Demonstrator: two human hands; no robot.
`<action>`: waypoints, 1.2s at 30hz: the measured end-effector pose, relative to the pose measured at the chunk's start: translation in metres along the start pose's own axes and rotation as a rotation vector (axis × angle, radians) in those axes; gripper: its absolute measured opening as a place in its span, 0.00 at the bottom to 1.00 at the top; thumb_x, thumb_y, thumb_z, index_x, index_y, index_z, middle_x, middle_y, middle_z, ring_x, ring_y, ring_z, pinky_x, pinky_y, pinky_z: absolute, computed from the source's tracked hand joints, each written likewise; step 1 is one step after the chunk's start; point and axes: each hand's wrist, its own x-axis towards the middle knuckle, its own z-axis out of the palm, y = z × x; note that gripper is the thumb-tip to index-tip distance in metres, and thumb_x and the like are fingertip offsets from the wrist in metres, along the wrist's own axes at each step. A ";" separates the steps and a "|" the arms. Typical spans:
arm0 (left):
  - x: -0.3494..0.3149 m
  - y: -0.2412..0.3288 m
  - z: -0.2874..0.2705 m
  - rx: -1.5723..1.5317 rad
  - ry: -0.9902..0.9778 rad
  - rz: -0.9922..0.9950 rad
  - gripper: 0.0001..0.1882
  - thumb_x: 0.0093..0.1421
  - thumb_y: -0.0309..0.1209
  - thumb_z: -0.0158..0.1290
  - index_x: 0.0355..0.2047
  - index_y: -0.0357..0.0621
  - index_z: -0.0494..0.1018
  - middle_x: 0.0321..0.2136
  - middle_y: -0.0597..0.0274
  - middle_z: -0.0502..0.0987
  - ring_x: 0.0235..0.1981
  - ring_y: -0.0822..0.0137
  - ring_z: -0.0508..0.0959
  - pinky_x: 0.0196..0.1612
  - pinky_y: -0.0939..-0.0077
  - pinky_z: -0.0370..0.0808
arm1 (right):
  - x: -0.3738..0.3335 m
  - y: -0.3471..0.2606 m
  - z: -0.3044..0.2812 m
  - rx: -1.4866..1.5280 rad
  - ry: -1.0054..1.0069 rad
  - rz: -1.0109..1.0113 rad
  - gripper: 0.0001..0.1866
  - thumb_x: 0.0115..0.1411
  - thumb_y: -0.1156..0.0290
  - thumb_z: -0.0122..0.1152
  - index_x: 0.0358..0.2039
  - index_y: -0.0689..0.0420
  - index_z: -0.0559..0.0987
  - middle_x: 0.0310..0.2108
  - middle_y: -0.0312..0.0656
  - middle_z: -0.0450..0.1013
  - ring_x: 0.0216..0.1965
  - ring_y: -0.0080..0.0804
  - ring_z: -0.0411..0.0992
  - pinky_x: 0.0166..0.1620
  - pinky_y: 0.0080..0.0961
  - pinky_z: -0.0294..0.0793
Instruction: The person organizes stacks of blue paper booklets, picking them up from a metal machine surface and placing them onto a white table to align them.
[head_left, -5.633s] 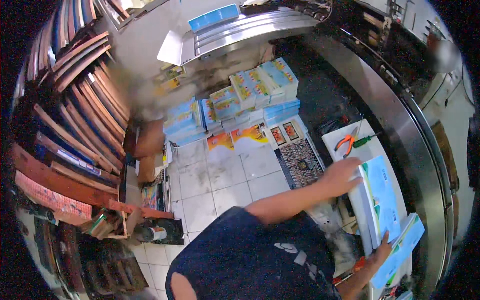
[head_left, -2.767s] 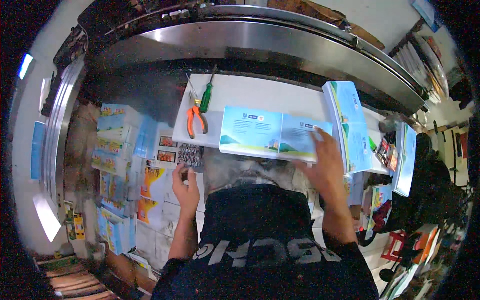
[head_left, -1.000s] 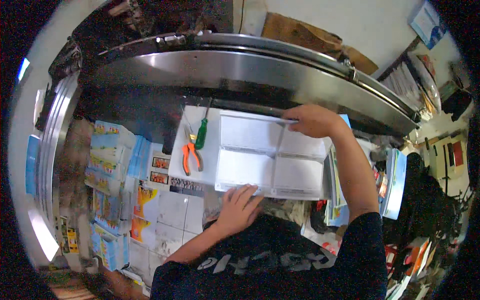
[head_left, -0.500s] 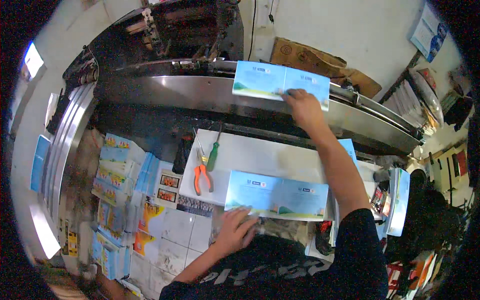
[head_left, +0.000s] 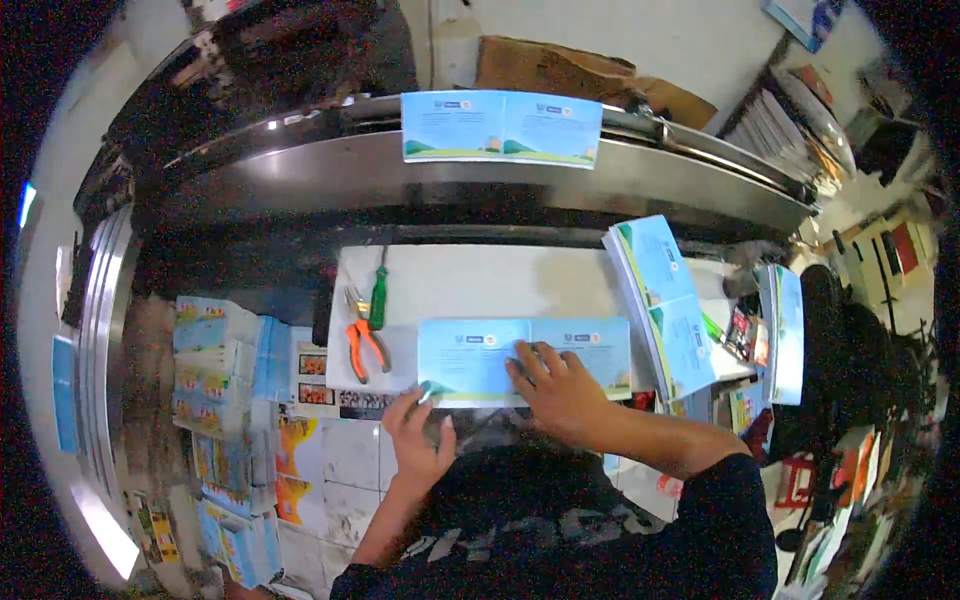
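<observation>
A light-blue printed sheet (head_left: 475, 370) with a green landscape strip lies across the front of the white tabletop (head_left: 480, 270). My right hand (head_left: 560, 395) rests on its middle, palm down with fingers spread. At the sheet's lower left corner is my left hand (head_left: 420, 440), its thumb apart from the fingertips, which touch the edge. A matching sheet (head_left: 500, 130) lies on the metal machine bar at the back, with no hand on it. To the right, a thick stack of the same sheets (head_left: 665, 300) stands at a slant on the table.
Orange-handled pliers (head_left: 365, 345) and a green-handled screwdriver (head_left: 379, 295) lie at the table's left. Piles of printed sheets (head_left: 215, 360) sit lower left, beside floor tiles. Another stack (head_left: 787, 335) is at the right. The long metal bar (head_left: 330, 180) spans behind the table.
My right hand has left the sheet on the back bar and come down onto the table sheet. My left hand has shifted slightly left, and the view has turned, showing the right stack.
</observation>
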 end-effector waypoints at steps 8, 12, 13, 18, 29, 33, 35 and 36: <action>-0.016 -0.001 0.004 -0.031 -0.008 0.006 0.33 0.52 0.28 0.59 0.56 0.39 0.56 0.55 0.43 0.59 0.55 0.46 0.61 0.59 0.51 0.58 | 0.007 0.018 0.000 0.304 -0.074 -0.048 0.34 0.50 0.63 0.64 0.56 0.62 0.66 0.58 0.54 0.62 0.56 0.50 0.64 0.51 0.39 0.74; -0.022 -0.014 0.009 -0.138 0.076 -0.058 0.40 0.53 0.29 0.59 0.61 0.38 0.49 0.58 0.40 0.52 0.60 0.46 0.56 0.62 0.52 0.55 | 0.016 0.026 -0.020 0.369 -0.216 -0.086 0.35 0.50 0.65 0.64 0.57 0.62 0.64 0.58 0.56 0.62 0.56 0.52 0.64 0.51 0.40 0.74; -0.018 -0.014 0.007 -0.103 0.061 -0.074 0.39 0.53 0.29 0.58 0.61 0.38 0.49 0.58 0.40 0.52 0.60 0.45 0.56 0.62 0.52 0.55 | 0.017 0.027 -0.020 0.398 -0.260 -0.074 0.35 0.49 0.66 0.64 0.57 0.62 0.64 0.58 0.57 0.62 0.56 0.53 0.64 0.51 0.41 0.75; -0.013 -0.019 0.009 -0.080 0.069 -0.141 0.38 0.56 0.30 0.56 0.61 0.38 0.47 0.59 0.41 0.51 0.60 0.46 0.56 0.63 0.52 0.55 | 0.018 0.027 -0.019 0.428 -0.260 -0.093 0.35 0.49 0.66 0.64 0.57 0.63 0.63 0.57 0.58 0.62 0.56 0.54 0.64 0.49 0.42 0.76; 0.027 -0.050 0.019 -0.083 0.155 -0.044 0.32 0.62 0.52 0.44 0.59 0.43 0.60 0.56 0.43 0.67 0.57 0.47 0.66 0.58 0.54 0.59 | 0.025 0.023 -0.029 0.369 -0.310 -0.087 0.37 0.49 0.63 0.65 0.58 0.62 0.64 0.59 0.59 0.61 0.58 0.54 0.63 0.56 0.43 0.71; 0.027 -0.058 0.015 -0.038 0.058 -0.039 0.36 0.59 0.58 0.42 0.56 0.41 0.65 0.55 0.45 0.68 0.54 0.46 0.69 0.55 0.52 0.63 | 0.030 0.018 -0.027 0.324 -0.348 -0.064 0.37 0.49 0.65 0.65 0.58 0.62 0.64 0.60 0.59 0.60 0.59 0.53 0.62 0.58 0.42 0.67; 0.025 -0.058 0.014 -0.034 0.027 -0.046 0.36 0.59 0.59 0.42 0.55 0.42 0.65 0.55 0.45 0.68 0.54 0.46 0.70 0.54 0.51 0.64 | 0.031 0.015 -0.034 0.321 -0.357 -0.060 0.37 0.49 0.65 0.65 0.58 0.62 0.64 0.60 0.58 0.60 0.59 0.52 0.62 0.58 0.42 0.67; 0.027 -0.057 0.013 -0.048 -0.018 -0.033 0.36 0.59 0.59 0.42 0.55 0.42 0.66 0.55 0.44 0.68 0.54 0.46 0.70 0.53 0.51 0.64 | 0.030 0.014 -0.036 0.322 -0.360 -0.027 0.37 0.48 0.65 0.65 0.59 0.61 0.65 0.60 0.57 0.61 0.59 0.52 0.62 0.58 0.42 0.67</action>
